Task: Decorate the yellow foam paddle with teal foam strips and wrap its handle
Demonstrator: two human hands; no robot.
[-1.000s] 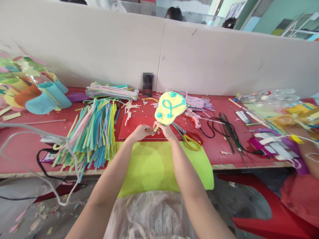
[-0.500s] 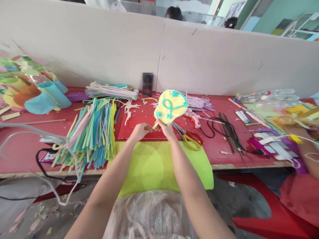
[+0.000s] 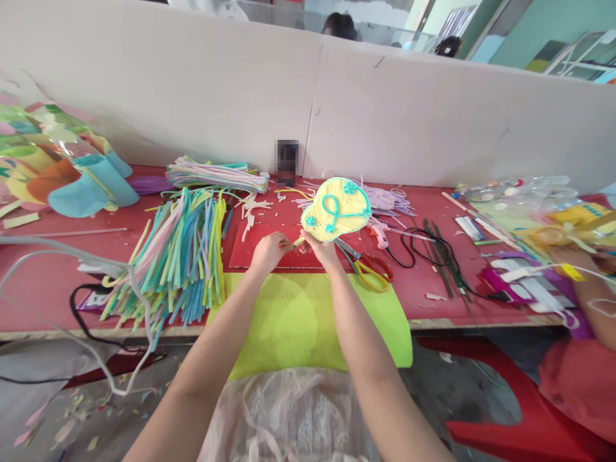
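Observation:
Over the red board (image 3: 240, 253) I hold a flat, rounded yellow pipe-cleaner piece (image 3: 346, 215), trimmed with a teal loop and small teal flowers. My right hand (image 3: 320, 247) is closed on its lower edge. A short, pale yellow stem sticks out to the left, and my left hand (image 3: 272, 250) has its fingers pinched at the end of it. Part of the fingertips is hidden. Just right of my right hand lie scissors (image 3: 370, 276) with yellow and red handles. Behind them rests a pink glue gun (image 3: 380, 234).
A large bundle of coloured pipe cleaners (image 3: 178, 256) lies at left, with another bundle (image 3: 216, 174) behind. A yellow-green sheet (image 3: 289, 321) overhangs the front edge. Black cable (image 3: 447, 256) and a purple device (image 3: 510, 282) are at right, near another person's arm (image 3: 597, 301).
The yellow piece has tilted and shifted slightly to the right in my right hand. My left hand has risen a little and stays at the stem.

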